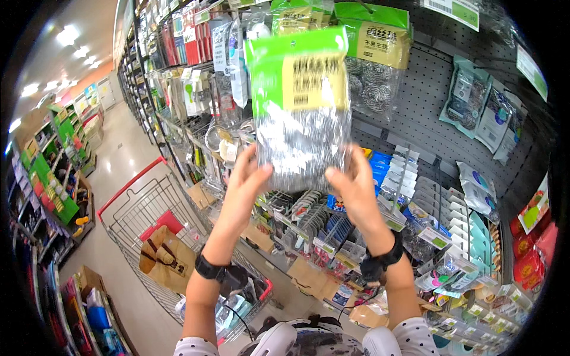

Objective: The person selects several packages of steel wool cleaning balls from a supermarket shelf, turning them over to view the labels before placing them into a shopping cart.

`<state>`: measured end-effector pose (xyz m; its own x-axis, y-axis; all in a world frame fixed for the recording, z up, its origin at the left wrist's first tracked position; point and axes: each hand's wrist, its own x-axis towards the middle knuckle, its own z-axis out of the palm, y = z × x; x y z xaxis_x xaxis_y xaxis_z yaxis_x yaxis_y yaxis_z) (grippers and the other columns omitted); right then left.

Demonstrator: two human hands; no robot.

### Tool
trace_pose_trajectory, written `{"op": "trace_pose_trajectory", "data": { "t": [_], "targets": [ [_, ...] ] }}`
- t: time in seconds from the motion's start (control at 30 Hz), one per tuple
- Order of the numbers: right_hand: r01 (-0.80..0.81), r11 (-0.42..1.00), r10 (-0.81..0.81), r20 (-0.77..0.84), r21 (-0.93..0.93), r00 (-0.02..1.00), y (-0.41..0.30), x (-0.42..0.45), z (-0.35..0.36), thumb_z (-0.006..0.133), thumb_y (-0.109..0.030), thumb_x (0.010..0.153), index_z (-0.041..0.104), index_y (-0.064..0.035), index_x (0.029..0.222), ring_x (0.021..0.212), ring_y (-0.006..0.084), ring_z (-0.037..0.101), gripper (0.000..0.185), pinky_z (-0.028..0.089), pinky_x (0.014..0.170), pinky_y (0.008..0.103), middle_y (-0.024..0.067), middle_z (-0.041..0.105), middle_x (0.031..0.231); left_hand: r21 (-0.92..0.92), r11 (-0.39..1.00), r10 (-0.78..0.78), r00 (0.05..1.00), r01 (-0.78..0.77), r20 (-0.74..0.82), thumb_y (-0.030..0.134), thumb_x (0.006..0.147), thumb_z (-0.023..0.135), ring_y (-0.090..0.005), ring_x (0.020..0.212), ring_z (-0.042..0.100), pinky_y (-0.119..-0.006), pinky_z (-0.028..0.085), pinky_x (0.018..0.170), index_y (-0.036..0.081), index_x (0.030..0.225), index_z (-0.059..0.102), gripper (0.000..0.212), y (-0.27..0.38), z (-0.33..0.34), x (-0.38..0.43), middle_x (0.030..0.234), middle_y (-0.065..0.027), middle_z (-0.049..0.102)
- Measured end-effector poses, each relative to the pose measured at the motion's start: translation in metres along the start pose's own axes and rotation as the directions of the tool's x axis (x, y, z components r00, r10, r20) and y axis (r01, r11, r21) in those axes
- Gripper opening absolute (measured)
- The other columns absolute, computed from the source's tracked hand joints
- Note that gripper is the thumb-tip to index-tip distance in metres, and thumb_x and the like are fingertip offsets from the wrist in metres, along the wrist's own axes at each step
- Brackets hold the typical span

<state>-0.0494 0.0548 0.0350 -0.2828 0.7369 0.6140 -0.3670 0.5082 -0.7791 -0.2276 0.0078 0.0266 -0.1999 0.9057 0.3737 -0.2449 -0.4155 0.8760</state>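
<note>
Between my hands I hold up a clear plastic pack of steel wire scourers [303, 133] with a green and yellow header, blurred by motion. My left hand [247, 178] grips its lower left side, thumb in front. At the lower right side, my right hand [354, 182] grips it the same way. Just behind it on the pegboard [421, 84] hang similar scourer packs [378, 84], with coiled metal balls showing through the plastic. The held pack hides part of those packs and of the shelving. A black strap with a small device circles each wrist.
To the left stands a wire shopping cart [133, 209] with red trim, holding a brown paper bag [167, 258] and other goods. Kitchen goods on hooks, including ladles or spatulas [314, 213], fill the rack below. Other scourer packs [467, 98] hang at the right. Shelves [58, 178] line the far aisle side.
</note>
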Motion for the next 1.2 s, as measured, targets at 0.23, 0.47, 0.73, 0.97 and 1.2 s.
{"op": "trace_pose_trajectory", "data": {
  "t": [0.23, 0.47, 0.73, 0.97, 1.2],
  "targets": [
    [-0.347, 0.936, 0.334, 0.162, 0.057, 0.929, 0.087, -0.098, 0.008, 0.059, -0.008, 0.073, 0.040, -0.0005, 0.106, 0.083, 0.0094, 0.048, 0.039, 0.043, 0.070, 0.0238, 0.0051, 0.049, 0.095, -0.109, 0.949, -0.314, 0.921, 0.296, -0.229, 0.030, 0.084, 0.040, -0.0143, 0.095, 0.048, -0.026, 0.038, 0.080, 0.000, 0.125, 0.028, 0.052, -0.107, -0.067, -0.082, 0.113, -0.0072, 0.047],
    [-0.742, 0.653, 0.601, 0.490, 0.155, 0.631, 0.110, -0.152, 0.016, 0.050, -0.018, 0.082, 0.043, -0.0005, 0.106, 0.066, 0.0069, 0.050, 0.030, 0.041, 0.057, 0.0201, 0.0054, 0.051, 0.091, -0.535, 0.748, -0.634, 0.663, 0.393, -0.398, 0.038, 0.086, 0.033, -0.0165, 0.083, 0.055, -0.031, 0.043, 0.075, 0.007, 0.107, 0.049, 0.041, -0.135, -0.058, -0.153, 0.095, -0.0083, 0.057],
    [-0.746, 0.651, 0.620, 0.469, 0.140, 0.629, 0.145, -0.167, -0.005, 0.049, -0.031, 0.084, 0.044, -0.0022, 0.111, 0.074, 0.0103, 0.050, 0.040, 0.039, 0.064, 0.0223, 0.0059, 0.052, 0.096, -0.897, 0.296, -0.441, 0.880, 0.328, 0.176, 0.036, 0.082, 0.039, -0.0178, 0.055, 0.039, -0.026, 0.033, 0.050, -0.001, 0.115, 0.039, 0.049, -0.163, -0.029, -0.222, 0.071, -0.0073, 0.042],
    [-0.793, 0.574, 0.548, 0.624, 0.205, 0.558, 0.134, -0.189, -0.007, 0.057, -0.032, 0.079, 0.044, 0.0010, 0.106, 0.084, 0.0111, 0.049, 0.045, 0.039, 0.073, 0.0244, 0.0056, 0.052, 0.096, -0.883, 0.224, -0.296, 0.892, 0.412, 0.341, 0.044, 0.082, 0.035, -0.0126, 0.043, 0.032, -0.023, 0.028, 0.045, 0.005, 0.116, 0.039, 0.052, -0.171, 0.026, -0.258, 0.060, -0.0032, 0.037],
    [-0.787, 0.558, 0.590, 0.540, 0.264, 0.600, 0.127, -0.194, -0.024, 0.056, -0.027, 0.079, 0.044, 0.0001, 0.103, 0.064, 0.0070, 0.051, 0.038, 0.030, 0.029, 0.0175, 0.0049, 0.053, 0.085, -0.914, 0.137, -0.372, 0.875, 0.383, 0.311, 0.032, 0.084, 0.034, -0.0116, 0.045, 0.033, -0.019, 0.028, 0.034, -0.002, 0.112, 0.038, 0.044, -0.175, 0.051, -0.257, 0.064, -0.0039, 0.035]
  ]
}}
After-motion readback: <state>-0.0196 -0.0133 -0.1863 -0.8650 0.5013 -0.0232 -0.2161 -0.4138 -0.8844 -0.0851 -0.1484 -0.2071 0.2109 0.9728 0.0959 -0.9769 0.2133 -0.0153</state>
